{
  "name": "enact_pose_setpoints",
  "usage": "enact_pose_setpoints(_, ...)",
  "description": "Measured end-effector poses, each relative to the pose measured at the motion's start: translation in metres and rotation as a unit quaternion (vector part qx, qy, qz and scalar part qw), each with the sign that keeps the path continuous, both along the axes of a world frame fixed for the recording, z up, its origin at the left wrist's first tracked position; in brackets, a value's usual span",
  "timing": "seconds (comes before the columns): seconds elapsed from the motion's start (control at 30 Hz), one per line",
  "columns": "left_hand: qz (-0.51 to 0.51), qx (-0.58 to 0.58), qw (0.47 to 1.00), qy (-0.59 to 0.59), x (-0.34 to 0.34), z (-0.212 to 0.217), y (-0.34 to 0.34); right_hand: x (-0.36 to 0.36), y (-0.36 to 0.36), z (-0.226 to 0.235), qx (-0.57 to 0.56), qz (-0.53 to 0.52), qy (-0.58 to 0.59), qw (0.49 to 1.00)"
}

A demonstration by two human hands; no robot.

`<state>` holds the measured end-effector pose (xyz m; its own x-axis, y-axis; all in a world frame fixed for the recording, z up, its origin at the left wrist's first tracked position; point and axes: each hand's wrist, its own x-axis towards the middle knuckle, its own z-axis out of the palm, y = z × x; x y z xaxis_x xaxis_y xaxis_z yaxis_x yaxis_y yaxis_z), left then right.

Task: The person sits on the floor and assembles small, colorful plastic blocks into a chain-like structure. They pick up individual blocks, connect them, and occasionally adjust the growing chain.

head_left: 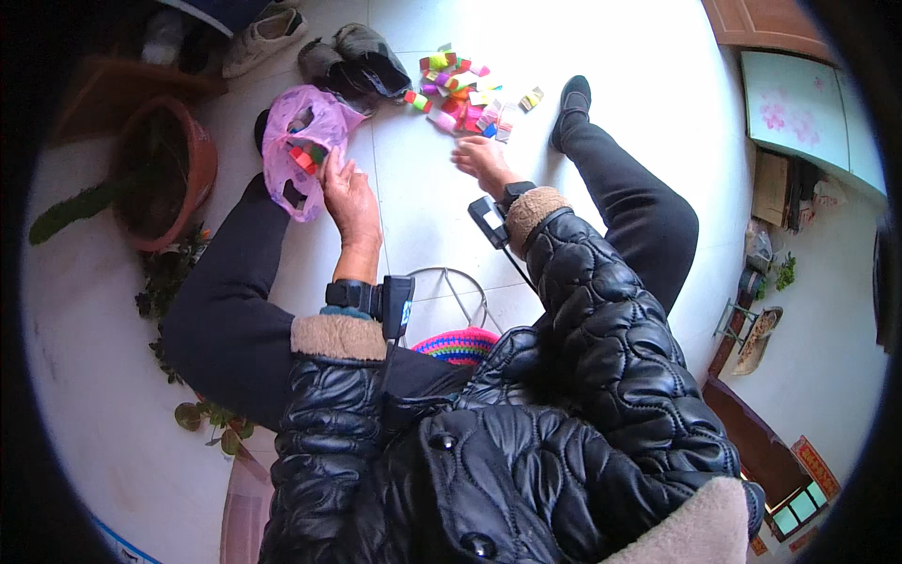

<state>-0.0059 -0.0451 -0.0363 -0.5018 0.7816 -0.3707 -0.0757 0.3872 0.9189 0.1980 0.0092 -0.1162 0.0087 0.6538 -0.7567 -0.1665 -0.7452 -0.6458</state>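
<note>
A thin pink plastic bag [282, 193] rests near my left foot, its mouth spread wide. Several small red and green bundles [303, 158] show inside it. My left hand [351, 199] is at the bag's right edge, fingers stretched toward these bundles and thumb apart; the fingertips are partly hard to make out. On the floor ahead lies a loose pile of small brightly coloured bundles [460, 92], some with pale bands. Just on the near side of the pile, my right hand [485, 166] hovers with its fingers extended to the left, holding nothing that I can see.
Dark shoes [362, 66] stand behind the bag, and a pale shoe [265, 42] is farther left. A brown plant pot [199, 174] with a cactus is at the left. Between my legs sits a stool with a striped crocheted cover [458, 346]. A pale green cabinet [794, 103] stands at right.
</note>
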Motion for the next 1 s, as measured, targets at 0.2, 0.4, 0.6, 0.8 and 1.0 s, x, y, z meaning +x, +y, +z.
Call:
enact_pose_setpoints(0.2, -0.097, -0.086, 0.978, -0.161, 0.028, 0.007, 0.001, 0.090, 0.007, -0.080, -0.048, -0.027, -0.212, 0.976)
enact_pose_setpoints(0.4, -0.082, -0.190, 0.912, -0.354, 0.042, -0.002, 0.000, 0.104, 0.034, -0.116, 0.040, 0.086, -0.491, 0.866)
enact_pose_setpoints(0.6, -0.067, -0.222, 0.904, -0.360, 0.045, -0.005, 0.007, 0.083, 0.052, -0.118, -0.002, 0.067, -0.520, 0.851)
enact_pose_setpoints(0.8, -0.069, -0.231, 0.904, -0.352, 0.051, -0.003, 0.011, 0.095, 0.044, -0.143, -0.046, 0.038, -0.412, 0.909)
enact_pose_setpoints(1.0, -0.104, -0.204, 0.909, -0.349, 0.058, 0.006, 0.014, 0.097, 0.037, -0.078, 0.025, -0.107, -0.070, 0.991)
